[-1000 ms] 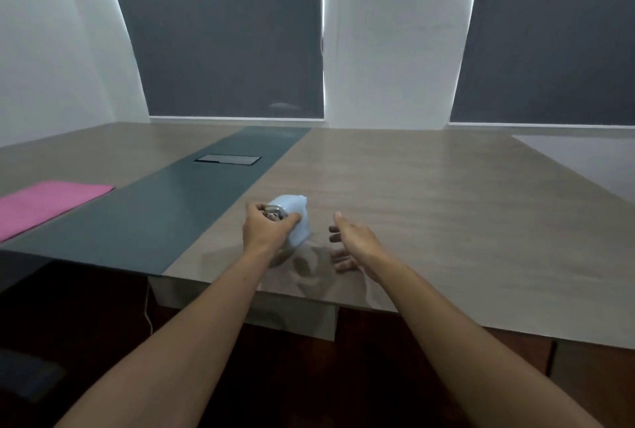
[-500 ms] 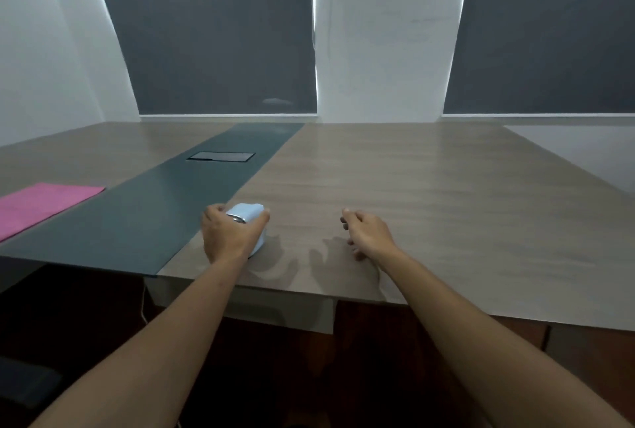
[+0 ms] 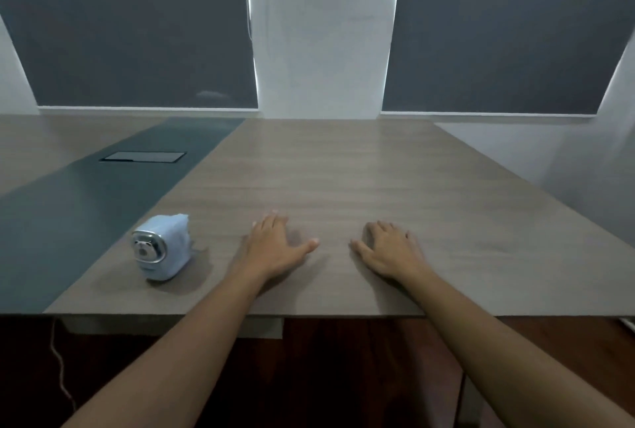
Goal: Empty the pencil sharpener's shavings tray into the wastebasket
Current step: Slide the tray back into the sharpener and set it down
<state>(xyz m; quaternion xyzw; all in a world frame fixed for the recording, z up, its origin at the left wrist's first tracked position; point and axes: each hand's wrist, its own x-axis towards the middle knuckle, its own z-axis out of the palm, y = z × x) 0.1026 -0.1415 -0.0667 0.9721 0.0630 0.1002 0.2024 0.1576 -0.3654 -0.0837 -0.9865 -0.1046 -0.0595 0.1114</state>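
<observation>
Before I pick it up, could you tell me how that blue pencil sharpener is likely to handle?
The pencil sharpener looks like rigid, smooth plastic, so probably stiff and a little slippery. Its boxy body sits flat on the table, so it should slide rather than roll.

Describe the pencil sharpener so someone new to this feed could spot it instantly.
Start at the wooden table and follow its near edge leftward toward the dark green strip. Just right of that strip, left of the left hand, stands the pencil sharpener: a small pale-blue box with a shiny round metal face, the only loose object on the wood.
</observation>
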